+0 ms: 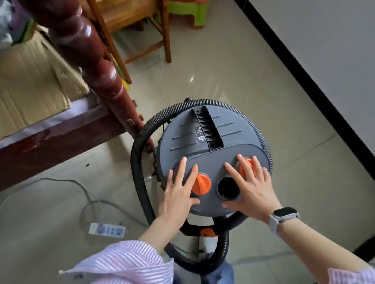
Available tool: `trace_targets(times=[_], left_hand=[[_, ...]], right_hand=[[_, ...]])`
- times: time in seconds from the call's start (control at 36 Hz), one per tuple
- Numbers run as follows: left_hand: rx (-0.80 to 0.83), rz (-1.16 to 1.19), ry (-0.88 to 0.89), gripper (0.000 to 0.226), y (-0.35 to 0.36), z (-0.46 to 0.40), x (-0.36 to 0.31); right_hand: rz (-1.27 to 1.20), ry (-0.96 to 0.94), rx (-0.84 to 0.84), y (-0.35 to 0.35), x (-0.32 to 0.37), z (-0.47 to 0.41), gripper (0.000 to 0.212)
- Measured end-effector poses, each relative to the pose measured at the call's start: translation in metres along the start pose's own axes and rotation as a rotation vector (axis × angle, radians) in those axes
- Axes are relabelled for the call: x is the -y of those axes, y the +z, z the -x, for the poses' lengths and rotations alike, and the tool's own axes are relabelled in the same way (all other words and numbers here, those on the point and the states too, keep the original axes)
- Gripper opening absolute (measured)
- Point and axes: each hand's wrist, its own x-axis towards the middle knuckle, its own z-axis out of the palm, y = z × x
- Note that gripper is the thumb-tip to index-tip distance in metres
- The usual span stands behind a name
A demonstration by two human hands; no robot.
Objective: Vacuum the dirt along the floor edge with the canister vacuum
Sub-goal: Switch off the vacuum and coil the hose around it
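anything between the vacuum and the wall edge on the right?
Nothing visible. Bare tile floor lies between the canister vacuum and the black baseboard. Both hands already rest flat on its lid: left hand, right hand. The hose loops on the bed side, away from the wall.

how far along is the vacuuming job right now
Barely begun. Done: the vacuum stands on the floor near the power strip. In hand: the left hand and right hand rest flat on its lid. Left: taking up the hose and cleaning along the black baseboard.

Matt grey plastic vacuum lid (205,132), glossy floor tiles (243,79)
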Motion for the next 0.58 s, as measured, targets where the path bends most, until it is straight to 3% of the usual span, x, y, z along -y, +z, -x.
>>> trace_targets(times=[0.11,0.25,0.42,0.58], left_hand=[[-0.023,0.006,-0.055,0.090,0.001,-0.019,-0.024],[-0.049,0.034,-0.121,0.088,0.002,-0.042,-0.048],[-0.070,0.011,-0.197,0.088,0.004,-0.060,-0.067],[-0.087,0.028,-0.139,0.092,0.009,-0.068,-0.068]], right_hand=[[-0.121,0.005,-0.155,-0.036,-0.031,-0.039,0.098],[-0.122,-0.032,0.060,-0.067,-0.058,-0.120,0.086],[-0.094,-0.103,-0.020,-0.068,-0.080,-0.146,0.071],[-0.119,-0.058,-0.003,-0.065,-0.095,-0.135,0.071]])
